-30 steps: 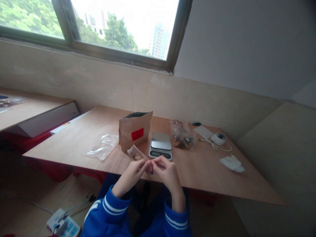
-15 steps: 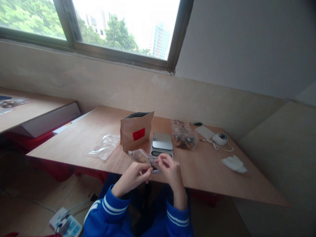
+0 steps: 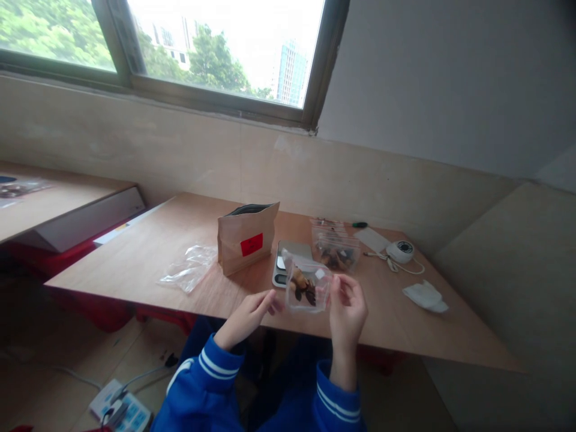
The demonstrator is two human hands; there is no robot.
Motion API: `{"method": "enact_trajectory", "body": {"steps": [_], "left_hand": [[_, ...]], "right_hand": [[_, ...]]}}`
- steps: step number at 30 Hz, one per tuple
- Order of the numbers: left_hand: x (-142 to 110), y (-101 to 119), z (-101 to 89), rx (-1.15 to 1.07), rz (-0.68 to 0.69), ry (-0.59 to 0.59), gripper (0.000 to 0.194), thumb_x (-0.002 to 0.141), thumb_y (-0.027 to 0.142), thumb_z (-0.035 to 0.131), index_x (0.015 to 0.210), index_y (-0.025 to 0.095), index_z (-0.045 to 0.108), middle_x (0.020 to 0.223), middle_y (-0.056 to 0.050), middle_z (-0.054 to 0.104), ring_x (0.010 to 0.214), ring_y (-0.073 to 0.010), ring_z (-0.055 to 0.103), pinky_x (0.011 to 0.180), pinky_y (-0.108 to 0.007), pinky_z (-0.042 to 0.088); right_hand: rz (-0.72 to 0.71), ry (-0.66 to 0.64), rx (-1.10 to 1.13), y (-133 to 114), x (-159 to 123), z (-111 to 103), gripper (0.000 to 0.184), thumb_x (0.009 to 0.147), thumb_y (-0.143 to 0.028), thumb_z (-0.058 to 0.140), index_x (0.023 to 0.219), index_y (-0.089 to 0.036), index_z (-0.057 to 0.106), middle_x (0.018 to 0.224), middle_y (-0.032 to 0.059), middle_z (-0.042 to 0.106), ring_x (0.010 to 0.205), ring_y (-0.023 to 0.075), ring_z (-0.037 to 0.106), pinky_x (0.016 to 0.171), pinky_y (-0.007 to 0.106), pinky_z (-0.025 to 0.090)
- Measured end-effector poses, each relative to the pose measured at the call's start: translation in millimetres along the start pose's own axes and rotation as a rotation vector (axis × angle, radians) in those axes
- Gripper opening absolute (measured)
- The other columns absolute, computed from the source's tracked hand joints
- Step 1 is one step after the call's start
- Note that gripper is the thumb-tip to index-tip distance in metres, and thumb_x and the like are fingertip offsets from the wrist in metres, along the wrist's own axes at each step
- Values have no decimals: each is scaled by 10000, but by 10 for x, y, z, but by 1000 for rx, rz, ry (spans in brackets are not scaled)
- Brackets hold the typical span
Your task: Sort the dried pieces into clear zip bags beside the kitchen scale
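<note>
My right hand [image 3: 347, 312] pinches the right edge of a small clear zip bag [image 3: 307, 285] with dark and tan pieces inside, holding it upright above the front of the wooden table [image 3: 148, 252]. My left hand [image 3: 252, 315] hovers just left of the bag with its fingers loosely apart, holding nothing. Behind the bag lies a small digital scale [image 3: 288, 257], partly hidden by it. A brown paper pouch [image 3: 245, 237] with a red label stands open to the left of the scale.
Several filled clear bags [image 3: 335, 249] are stacked right of the scale. An empty crumpled plastic bag [image 3: 188, 268] lies at the left. A white round device with a cord [image 3: 399, 251], a white card [image 3: 369, 239] and a crumpled tissue [image 3: 425, 297] sit at the right. Another table [image 3: 54, 204] stands to the left.
Both hands were pinched together on the small bag at the table edge. Now my right hand has lifted it up and to the right, and my left hand has let go.
</note>
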State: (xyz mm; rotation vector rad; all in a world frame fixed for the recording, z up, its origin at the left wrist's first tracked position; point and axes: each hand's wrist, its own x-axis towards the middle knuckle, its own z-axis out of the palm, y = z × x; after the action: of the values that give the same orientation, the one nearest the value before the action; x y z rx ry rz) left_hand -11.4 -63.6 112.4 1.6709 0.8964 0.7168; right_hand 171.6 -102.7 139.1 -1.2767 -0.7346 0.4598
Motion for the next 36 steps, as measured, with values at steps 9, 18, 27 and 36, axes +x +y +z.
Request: {"method": "enact_trajectory", "body": {"steps": [9, 18, 27, 36], "left_hand": [[171, -402, 230, -560, -48, 205, 723, 796, 653, 485, 1344, 182, 448, 1399, -142, 486, 1209, -274, 523, 1003, -421, 428], [147, -227, 204, -405, 12, 448, 605, 845, 557, 478, 1338, 208, 448, 1446, -89, 431, 1388, -263, 286, 1124, -412, 275], [121, -179, 209, -289, 145, 640, 506, 919, 523, 342, 1304, 209, 440, 1360, -99, 490, 1317, -231, 401, 1110, -403, 296], [109, -316, 248, -235, 157, 633, 514, 918, 549, 307, 1259, 209, 487, 1273, -90, 560, 1229, -239, 487, 1057, -395, 352]], "right_hand": [[270, -236, 58, 26, -73, 180, 469, 741, -576, 605, 975, -174, 538, 895, 127, 726, 523, 221, 680, 416, 302, 531], [-372, -342, -246, -124, -174, 208, 176, 891, -255, 501, 908, -199, 667, 935, 77, 666, 925, 204, 626, 843, 351, 512], [-99, -659, -200, 39, -247, 320, 382, 806, -263, 627, 1180, -202, 578, 1129, 82, 646, 870, 192, 658, 781, 309, 555], [-15, -688, -273, 93, -323, 401, 487, 756, -284, 680, 1226, -220, 571, 1220, 79, 610, 1071, 242, 602, 932, 367, 491]]}}
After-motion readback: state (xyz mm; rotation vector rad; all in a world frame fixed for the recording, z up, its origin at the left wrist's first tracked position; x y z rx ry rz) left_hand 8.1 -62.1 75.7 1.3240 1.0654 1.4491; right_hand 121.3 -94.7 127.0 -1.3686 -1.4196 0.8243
